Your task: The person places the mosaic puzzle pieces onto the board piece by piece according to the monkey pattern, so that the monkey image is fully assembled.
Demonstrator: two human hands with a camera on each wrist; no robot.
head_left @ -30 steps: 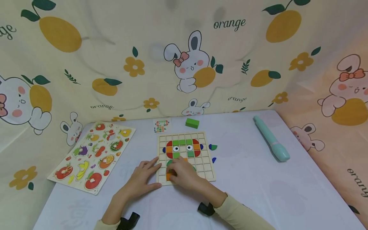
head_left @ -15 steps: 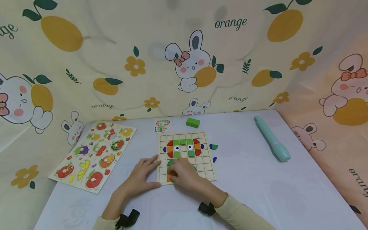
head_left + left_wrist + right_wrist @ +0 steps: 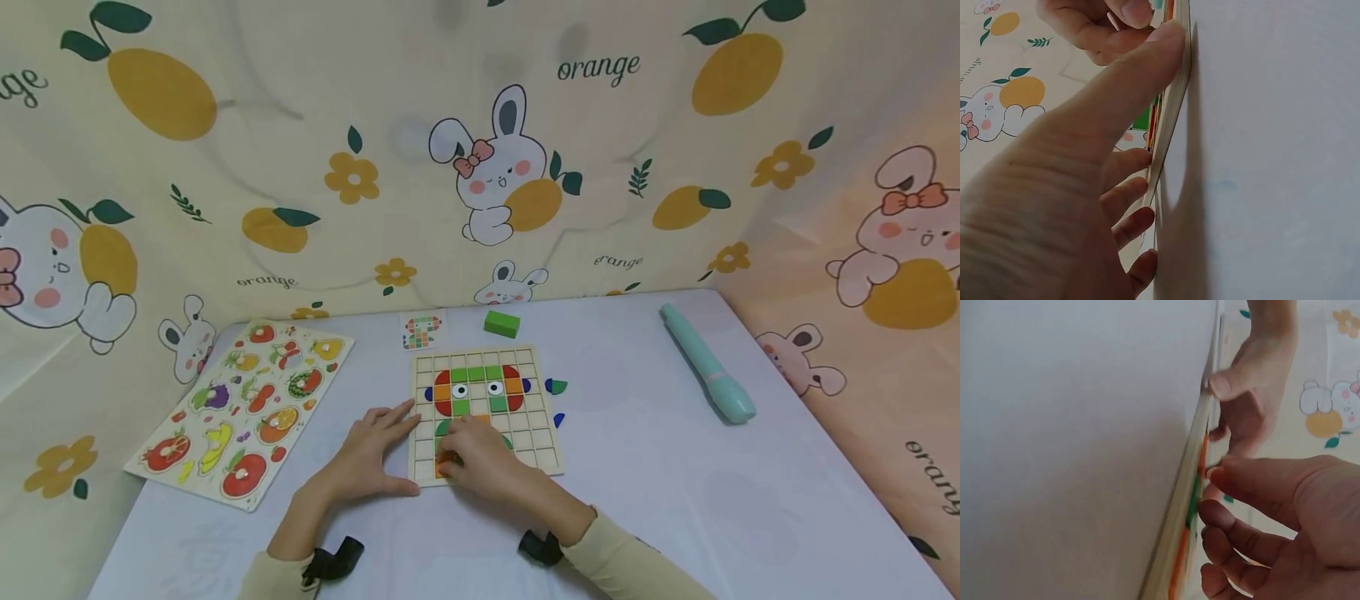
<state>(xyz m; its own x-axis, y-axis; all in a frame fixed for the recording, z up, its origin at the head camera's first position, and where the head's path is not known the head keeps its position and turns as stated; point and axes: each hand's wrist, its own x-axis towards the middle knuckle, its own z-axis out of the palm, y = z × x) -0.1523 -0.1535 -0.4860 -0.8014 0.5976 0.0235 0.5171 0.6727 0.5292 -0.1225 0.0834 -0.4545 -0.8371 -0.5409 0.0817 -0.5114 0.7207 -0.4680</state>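
Observation:
A wooden grid board (image 3: 543, 450) lies on the table, with coloured tiles forming a figure with two eye tiles (image 3: 495, 388). My left hand (image 3: 367, 454) rests at its left side, fingers spread, fingertips and thumb touching the edge. In the left wrist view, the left thumb (image 3: 1141, 75) lies along the board's rim. Over the lower left cells my right hand (image 3: 480, 454) bends down, thumb and fingers curled about a small orange tile (image 3: 441, 470) at the board's surface; the fingers hide part of it. The right wrist view shows the right hand's thumb (image 3: 1260, 478) and fingertips close against the tiles.
A pattern card (image 3: 422, 330) and a green block (image 3: 502, 323) lie behind the board. Right of it are a green-blue piece (image 3: 557, 386) and a blue piece (image 3: 558, 420). A fruit puzzle board (image 3: 240, 408) lies left, a mint-green cylindrical object (image 3: 708, 362) right.
Both hands keep nearly the same places, the right fingers shifting only slightly over the lower left cells. The head view tilts a little.

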